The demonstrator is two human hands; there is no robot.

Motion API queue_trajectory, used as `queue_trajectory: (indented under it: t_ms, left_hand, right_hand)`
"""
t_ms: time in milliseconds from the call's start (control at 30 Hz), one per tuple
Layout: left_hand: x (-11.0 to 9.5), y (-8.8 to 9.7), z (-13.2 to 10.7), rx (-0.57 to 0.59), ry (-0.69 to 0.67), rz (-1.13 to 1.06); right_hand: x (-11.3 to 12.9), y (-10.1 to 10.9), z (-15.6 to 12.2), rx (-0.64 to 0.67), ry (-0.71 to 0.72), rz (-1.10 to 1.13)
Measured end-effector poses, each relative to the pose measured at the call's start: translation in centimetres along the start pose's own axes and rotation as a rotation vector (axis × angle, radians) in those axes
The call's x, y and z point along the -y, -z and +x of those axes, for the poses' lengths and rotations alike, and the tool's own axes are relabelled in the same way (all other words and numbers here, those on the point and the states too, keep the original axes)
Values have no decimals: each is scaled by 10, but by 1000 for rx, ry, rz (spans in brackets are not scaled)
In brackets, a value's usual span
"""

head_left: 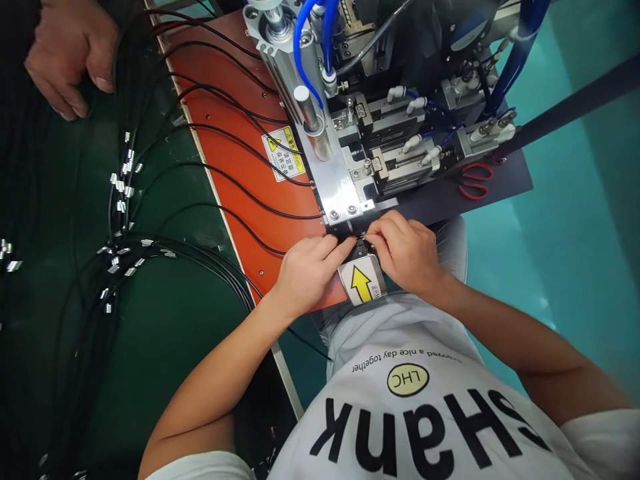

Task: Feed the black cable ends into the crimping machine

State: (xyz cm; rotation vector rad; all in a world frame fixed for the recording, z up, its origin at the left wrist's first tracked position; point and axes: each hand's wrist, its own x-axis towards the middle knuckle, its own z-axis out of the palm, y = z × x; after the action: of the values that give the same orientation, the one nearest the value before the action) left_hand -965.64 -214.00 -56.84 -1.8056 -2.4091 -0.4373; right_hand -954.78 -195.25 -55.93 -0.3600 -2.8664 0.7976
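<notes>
My left hand [307, 270] and my right hand [405, 250] meet at the front of a metal machine [340, 180], just above a white label with a yellow arrow [363, 283]. Both hands pinch with fingers closed at a small black fixture [357, 235]. My left hand's fingers press on the end of a thin black cable [250, 227] that runs across the orange plate [225, 133]. What my right hand's fingertips hold is too small to make out.
Several black cables with silver ferrules [123, 187] lie bundled on the green mat at left. Another person's hand [70, 53] rests at the top left corner. Red-handled scissors [475, 181] lie on the machine's dark base. Blue air hoses [310, 40] rise behind.
</notes>
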Motion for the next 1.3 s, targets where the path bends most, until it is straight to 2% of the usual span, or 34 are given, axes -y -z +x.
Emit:
queue_trajectory:
  t_ms: [200, 300, 500, 667, 933, 1167, 1300]
  left_hand:
    - [2, -3, -3, 29, 1, -7]
    - [2, -4, -5, 18, 0, -5]
    - [0, -1, -6, -54, -77, 65]
    - [-4, 2, -6, -72, -115, 96]
    - [-5, 3, -3, -109, -149, 143]
    - [-4, 0, -6, -86, -127, 100]
    - [-3, -2, -7, -80, -108, 84]
  right_hand:
    - [-22, -22, -2, 43, -173, 468]
    - [-27, -23, -4, 42, -242, 595]
    - [-10, -5, 2, -37, -211, 428]
    - [3, -9, 3, -94, -143, 327]
    - [0, -12, 7, -103, -209, 399]
    - [3, -15, 5, -156, -153, 357]
    - [-3, -20, 5, -90, -268, 551]
